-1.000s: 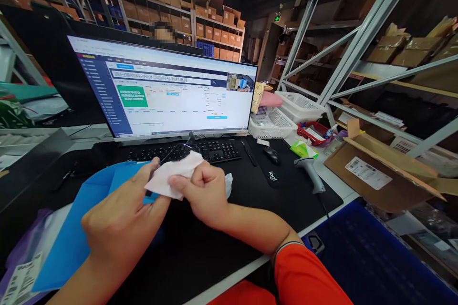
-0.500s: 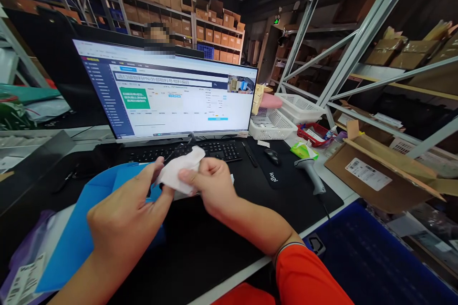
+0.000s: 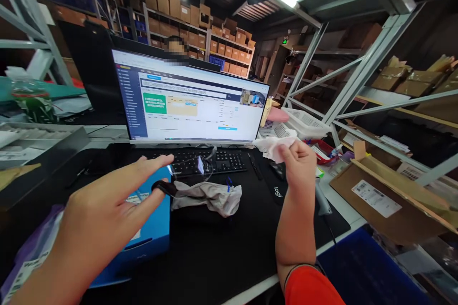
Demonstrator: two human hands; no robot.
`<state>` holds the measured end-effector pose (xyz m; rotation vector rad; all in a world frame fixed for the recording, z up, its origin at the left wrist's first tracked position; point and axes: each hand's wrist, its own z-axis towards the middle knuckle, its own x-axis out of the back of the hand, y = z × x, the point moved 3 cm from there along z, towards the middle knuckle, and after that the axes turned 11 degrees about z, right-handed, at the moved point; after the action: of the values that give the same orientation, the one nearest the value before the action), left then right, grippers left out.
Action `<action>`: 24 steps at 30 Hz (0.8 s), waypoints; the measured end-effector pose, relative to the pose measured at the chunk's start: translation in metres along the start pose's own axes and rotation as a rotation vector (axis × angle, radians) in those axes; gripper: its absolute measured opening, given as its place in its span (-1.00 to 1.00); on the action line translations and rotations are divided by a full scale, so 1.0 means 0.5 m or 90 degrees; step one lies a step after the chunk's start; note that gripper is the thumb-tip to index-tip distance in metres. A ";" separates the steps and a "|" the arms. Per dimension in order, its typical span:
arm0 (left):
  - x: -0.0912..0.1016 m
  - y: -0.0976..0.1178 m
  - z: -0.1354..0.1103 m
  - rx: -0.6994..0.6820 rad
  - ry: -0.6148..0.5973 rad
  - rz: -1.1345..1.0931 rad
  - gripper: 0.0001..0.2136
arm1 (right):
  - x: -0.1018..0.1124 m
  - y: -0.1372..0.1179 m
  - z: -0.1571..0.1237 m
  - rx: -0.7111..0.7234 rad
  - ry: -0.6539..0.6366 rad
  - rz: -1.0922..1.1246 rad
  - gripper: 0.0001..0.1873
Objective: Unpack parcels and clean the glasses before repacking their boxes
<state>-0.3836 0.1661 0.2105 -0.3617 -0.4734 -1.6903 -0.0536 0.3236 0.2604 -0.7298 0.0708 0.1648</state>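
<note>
My left hand (image 3: 107, 200) has its thumb and fingers round the near end of what looks like a pair of clear, thin-framed glasses (image 3: 201, 166), extending over the keyboard. Something black (image 3: 163, 187) covers the thumb tip; I cannot make out what it is. A crumpled white tissue (image 3: 274, 147) is pinched in my right hand (image 3: 299, 161), off to the right near the monitor's lower corner. A wrinkled grey pouch (image 3: 211, 198) lies on the black mat just right of the left thumb. Under the left hand sits a blue box (image 3: 153, 221), partly hidden.
The monitor (image 3: 193, 105) stands behind the keyboard (image 3: 225, 161). A grey scanner (image 3: 324, 200), white baskets (image 3: 307, 124) and an open cardboard box (image 3: 379, 195) are at the right. A bottle (image 3: 30, 97) stands at the left, and a person's head shows behind the monitor.
My right hand has moved right and up with the tissue, away from my left hand. The grey pouch and blue box now show more. The camera view has shifted slightly.
</note>
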 end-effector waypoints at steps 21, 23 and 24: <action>-0.040 0.041 0.015 -0.242 0.039 -0.055 -0.83 | -0.187 0.027 -0.110 -0.043 -0.768 -0.049 -0.36; -0.036 0.054 0.015 -0.274 0.033 -0.052 -0.87 | -0.212 0.018 -0.133 -0.017 -0.670 -0.102 -0.37; -0.033 0.061 0.014 -0.287 0.028 -0.055 -0.88 | -0.225 0.012 -0.148 -0.001 -0.607 -0.144 -0.38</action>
<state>-0.3509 0.1796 0.2119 -0.6349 -0.0701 -1.8815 -0.1659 0.2644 0.2154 -0.5955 -0.9164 0.2806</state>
